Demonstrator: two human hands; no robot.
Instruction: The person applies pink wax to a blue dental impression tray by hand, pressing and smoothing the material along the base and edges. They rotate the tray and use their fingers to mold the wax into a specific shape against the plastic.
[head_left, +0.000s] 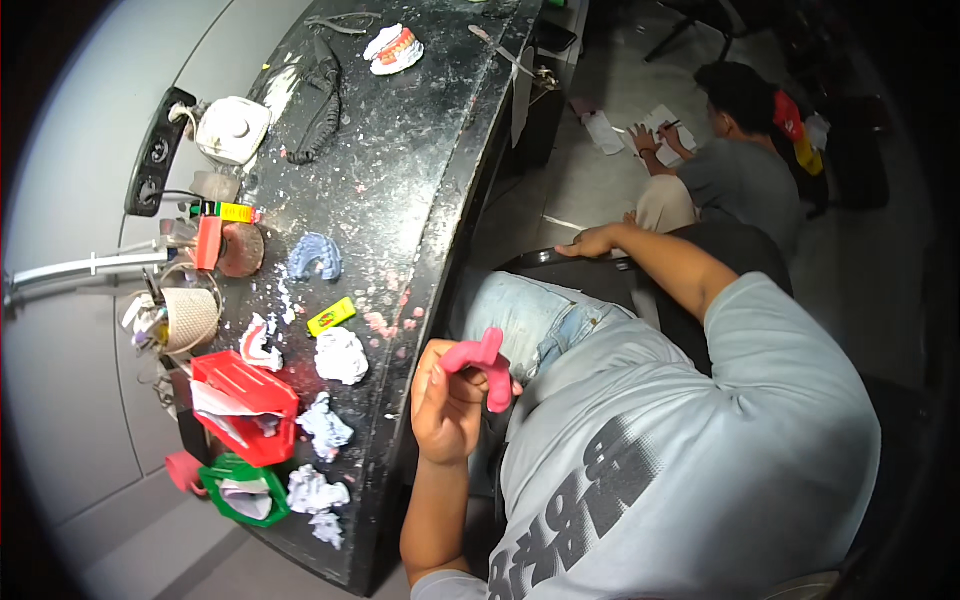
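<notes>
My left hand [450,405] holds a pink U-shaped dental tray [492,372] with a short tab, pinched between thumb and fingers. It is raised in front of my body, just off the edge of the black workbench [400,240]. My right hand [592,242] lies on the black chair armrest [540,259], its fingers partly stretched out and nothing seen in it. Nearest the left hand on the bench are a white plaster piece [342,356], a yellow lighter [331,316] and a blue-grey U-shaped dental cast [315,257].
A red container [275,385] and a green container [270,490] stand by the wall, near crumpled white lumps [325,425]. A dental model [397,50] with orange-red gums and a coiled cord [328,105] lie farther along. Another person [735,170] sits low at right, writing on paper.
</notes>
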